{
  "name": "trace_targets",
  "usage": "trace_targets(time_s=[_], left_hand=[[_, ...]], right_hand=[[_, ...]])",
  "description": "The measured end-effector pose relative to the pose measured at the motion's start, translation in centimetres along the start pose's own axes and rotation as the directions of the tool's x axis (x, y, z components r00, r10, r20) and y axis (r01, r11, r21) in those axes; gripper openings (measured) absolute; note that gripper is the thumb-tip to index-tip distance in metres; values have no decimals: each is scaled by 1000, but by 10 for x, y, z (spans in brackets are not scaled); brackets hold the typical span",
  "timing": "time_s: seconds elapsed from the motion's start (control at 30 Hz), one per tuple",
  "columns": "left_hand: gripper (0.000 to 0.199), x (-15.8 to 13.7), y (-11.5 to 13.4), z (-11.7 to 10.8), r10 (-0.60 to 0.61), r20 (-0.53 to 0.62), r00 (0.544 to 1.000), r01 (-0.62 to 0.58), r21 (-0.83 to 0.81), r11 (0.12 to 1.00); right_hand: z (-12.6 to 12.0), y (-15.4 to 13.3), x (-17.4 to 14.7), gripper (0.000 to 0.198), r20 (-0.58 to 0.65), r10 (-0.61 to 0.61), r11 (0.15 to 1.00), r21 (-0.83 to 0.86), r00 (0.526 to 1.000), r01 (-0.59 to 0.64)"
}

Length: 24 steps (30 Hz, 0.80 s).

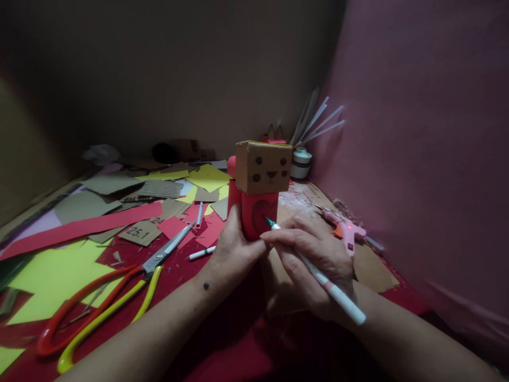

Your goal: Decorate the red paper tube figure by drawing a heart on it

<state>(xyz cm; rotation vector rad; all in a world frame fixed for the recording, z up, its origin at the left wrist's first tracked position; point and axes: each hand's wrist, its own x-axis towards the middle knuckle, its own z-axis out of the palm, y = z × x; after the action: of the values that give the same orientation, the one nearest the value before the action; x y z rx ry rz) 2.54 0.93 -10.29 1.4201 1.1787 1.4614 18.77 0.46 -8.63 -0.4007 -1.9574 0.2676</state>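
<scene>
A cardboard figure (265, 167) with a box head and a red tube body stands upright in front of me. Dark spots, a nose and a small mouth mark its head, and a dark curved shape shows on the red body. My left hand (234, 244) is wrapped round the lower body. Between the fingers of my right hand (314, 260) is a white marker (334, 294), its green tip at the red body, at the edge of the drawn shape. A marker cap or second pen (202, 253) lies beside my left hand.
Large scissors (149, 268) with red and yellow handles lie open at left, among scraps of cardboard (141, 232), red paper and yellow paper (59, 276). A pink glue gun (342, 225) rests at right. Behind it stands a pale jar (301, 163) near several white sticks (322, 124).
</scene>
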Motion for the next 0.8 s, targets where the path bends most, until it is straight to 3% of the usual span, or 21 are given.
trace_targets(time_s=[0.2,0.47,0.7,0.8], left_hand=[[51,-2,-1,1,6,5,1000,-6,-9,1000],[50,-1,-1,-1,7,13,1000,-7,24,1000],[60,-1,-1,2,-28,34,999,29,-28,999],[55,-2,0,1,-19,18,1000,19,7,1000]], right_hand=[[1,2,-1,30,-62,37,998,44,997,-34],[-2,1,1,26,17,-15,1000,18,1000,14],[9,6,-9,27,-168,149,985,112,975,-131],[10,8,-12,24,-176,128,988,111,976,-110]])
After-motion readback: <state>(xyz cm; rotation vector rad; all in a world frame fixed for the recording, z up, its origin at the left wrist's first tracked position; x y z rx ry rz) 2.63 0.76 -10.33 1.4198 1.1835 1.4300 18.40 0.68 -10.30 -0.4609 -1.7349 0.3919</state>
